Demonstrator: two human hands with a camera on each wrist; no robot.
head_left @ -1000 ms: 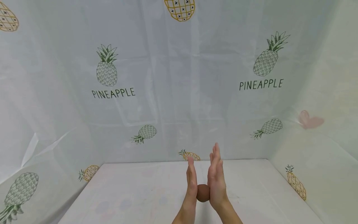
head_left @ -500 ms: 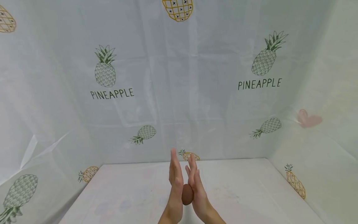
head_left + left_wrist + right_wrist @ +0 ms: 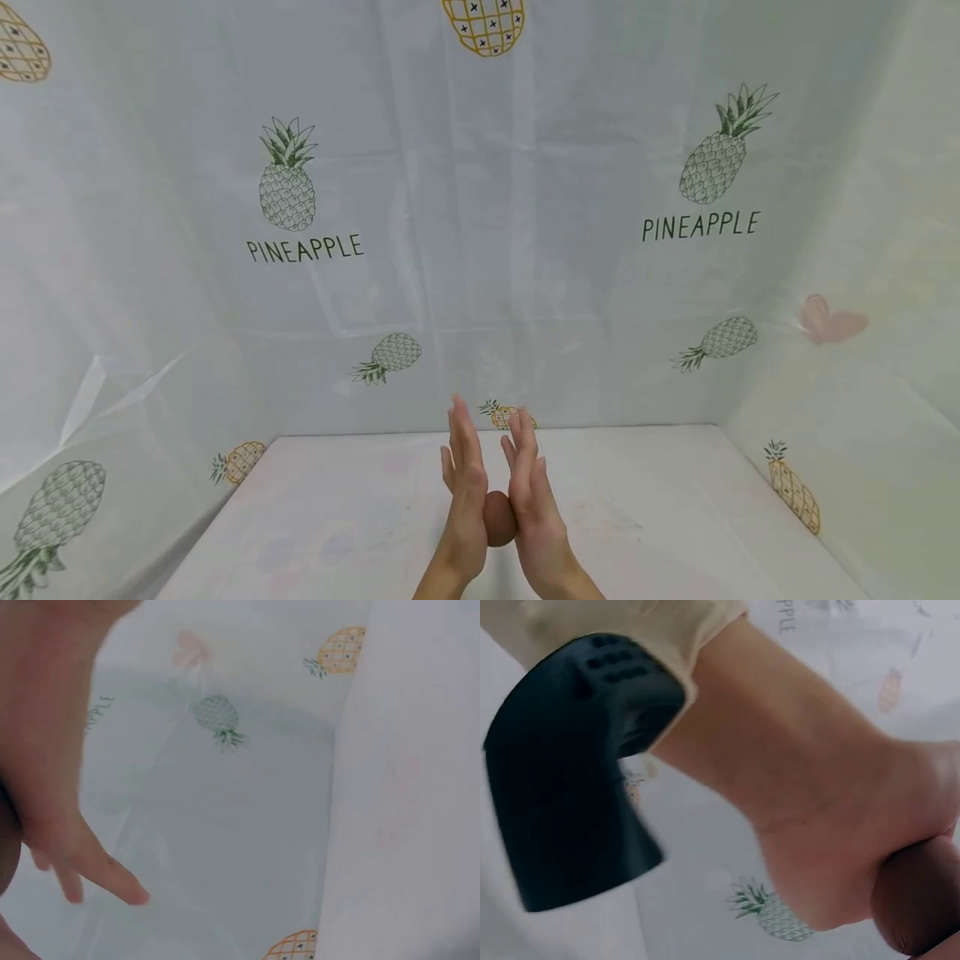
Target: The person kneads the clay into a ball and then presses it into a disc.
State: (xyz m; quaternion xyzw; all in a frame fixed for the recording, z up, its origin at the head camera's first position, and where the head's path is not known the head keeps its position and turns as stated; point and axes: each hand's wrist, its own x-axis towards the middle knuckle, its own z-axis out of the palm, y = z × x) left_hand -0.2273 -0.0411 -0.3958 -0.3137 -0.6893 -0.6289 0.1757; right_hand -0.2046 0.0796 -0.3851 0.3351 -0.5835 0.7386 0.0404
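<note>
A smooth brown clay ball [image 3: 499, 520] sits between my two upright palms in the head view, slightly taller than wide. My left hand [image 3: 467, 500] presses it from the left, fingers straight and pointing up. From the other side the right hand [image 3: 536, 517] presses with its heel, its fingers also straight and a little spread. The right wrist view shows the ball [image 3: 919, 900] close up, against the heel of the left palm. At the left edge of the left wrist view, the right hand [image 3: 45, 727] stretches out its fingers; only a dark sliver of ball shows there.
Below the hands lies a white tabletop [image 3: 337, 500] with faint stains. A pineapple-printed sheet [image 3: 480, 250] hangs behind and along both sides. On the left forearm, a black wrist mount [image 3: 562, 787] sits at a beige sleeve [image 3: 705, 630].
Both hands have shifted left with the ball over the last second. The left hand, lower than the right at first, has risen level with it. The ball looked oval midway and is rounder now.
</note>
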